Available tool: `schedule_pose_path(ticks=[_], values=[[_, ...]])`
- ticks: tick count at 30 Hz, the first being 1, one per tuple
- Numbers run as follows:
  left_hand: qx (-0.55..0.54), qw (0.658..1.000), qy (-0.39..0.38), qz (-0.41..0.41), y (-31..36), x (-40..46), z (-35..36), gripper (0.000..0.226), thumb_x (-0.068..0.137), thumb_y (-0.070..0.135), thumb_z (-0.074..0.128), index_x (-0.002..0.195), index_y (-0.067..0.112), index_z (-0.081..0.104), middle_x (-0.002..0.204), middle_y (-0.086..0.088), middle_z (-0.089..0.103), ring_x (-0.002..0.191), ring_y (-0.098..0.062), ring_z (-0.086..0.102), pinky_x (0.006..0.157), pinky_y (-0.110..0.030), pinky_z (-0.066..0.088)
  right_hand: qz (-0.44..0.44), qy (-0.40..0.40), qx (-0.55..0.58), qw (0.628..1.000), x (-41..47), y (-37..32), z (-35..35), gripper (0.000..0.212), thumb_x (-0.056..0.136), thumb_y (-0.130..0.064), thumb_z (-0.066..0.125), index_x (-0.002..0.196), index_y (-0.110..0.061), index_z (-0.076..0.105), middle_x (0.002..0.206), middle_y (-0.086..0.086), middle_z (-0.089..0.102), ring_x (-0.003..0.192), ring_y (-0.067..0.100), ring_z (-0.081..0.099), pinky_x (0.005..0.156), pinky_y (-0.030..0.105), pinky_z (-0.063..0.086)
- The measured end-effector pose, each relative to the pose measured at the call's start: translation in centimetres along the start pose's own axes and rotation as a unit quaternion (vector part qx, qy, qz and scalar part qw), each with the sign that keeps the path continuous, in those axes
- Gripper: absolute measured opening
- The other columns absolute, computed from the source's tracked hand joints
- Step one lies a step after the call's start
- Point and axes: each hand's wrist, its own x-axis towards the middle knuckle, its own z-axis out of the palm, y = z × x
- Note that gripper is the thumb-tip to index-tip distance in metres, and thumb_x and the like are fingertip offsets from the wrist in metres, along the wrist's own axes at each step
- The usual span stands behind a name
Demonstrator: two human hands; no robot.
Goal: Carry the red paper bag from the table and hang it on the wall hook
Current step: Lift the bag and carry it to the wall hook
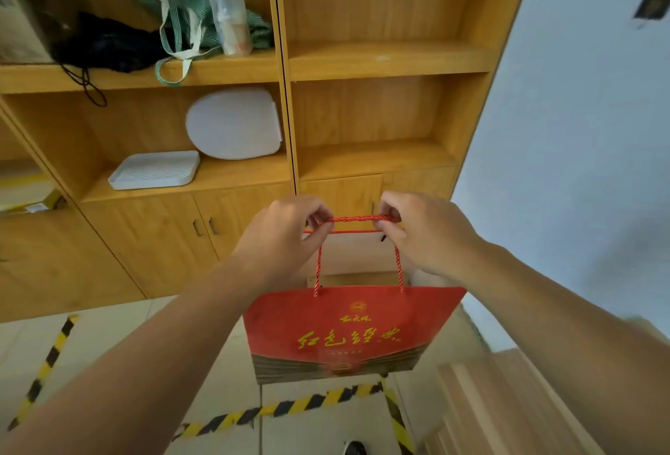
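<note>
The red paper bag [348,331] with gold lettering hangs in the air in front of me, above the tiled floor. Its red twisted rope handle [357,219] is stretched level between my two hands. My left hand [282,237] pinches the left end of the handle and my right hand [424,233] pinches the right end. The bag hangs upright below them on the two rope strands. No wall hook is recognisable in this view; a small dark fitting [652,6] sits high on the white wall at the right.
A wooden shelf unit [384,59] with lower cupboard doors stands straight ahead. Its left bays hold cloth bags [174,26], a plastic bag, a white lid [235,124] and a white tray [156,170]. Yellow-black tape [290,407] marks the floor. A wooden surface [507,400] lies low right.
</note>
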Motion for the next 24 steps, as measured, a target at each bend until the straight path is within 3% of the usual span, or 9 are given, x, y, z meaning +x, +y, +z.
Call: schedule_pose_path(ticks=[16, 21, 24], values=[[-0.001, 1.000, -0.008, -0.023, -11.8, 23.8, 5.5, 0.007, 0.094, 0.024, 0.068, 0.099, 0.023, 0.072, 0.087, 0.009, 0.069, 0.082, -0.005, 0.064, 0.073, -0.037, 0.061, -0.012, 0.017, -0.029, 0.999, 25.1, 11.2, 3.5, 0.014, 0.097, -0.034, 0.063, 0.093, -0.021, 0.064, 0.089, -0.001, 0.073, 0.082, 0.027, 0.067, 0.065, 0.038, 0.051], [-0.021, 1.000, -0.019, -0.012, -15.8, 30.1, 7.1, 0.006, 0.092, 0.024, 0.069, 0.097, 0.024, 0.072, 0.087, 0.009, 0.071, 0.082, -0.007, 0.066, 0.072, -0.038, 0.061, 0.012, 0.025, -0.040, 0.999, 30.9, 13.4, 4.9, 0.014, 0.097, -0.034, 0.064, 0.093, -0.021, 0.064, 0.088, -0.002, 0.071, 0.081, 0.024, 0.065, 0.061, 0.032, 0.039], [-0.008, 1.000, -0.020, 0.014, -18.2, 34.2, 8.1, 0.004, 0.088, 0.026, 0.072, 0.092, 0.024, 0.073, 0.085, 0.009, 0.070, 0.082, -0.006, 0.064, 0.069, -0.032, 0.058, 0.042, 0.031, -0.046, 0.998, 34.6, 14.8, 5.7, 0.015, 0.097, -0.035, 0.064, 0.092, -0.021, 0.064, 0.088, -0.001, 0.072, 0.081, 0.024, 0.066, 0.062, 0.034, 0.046]])
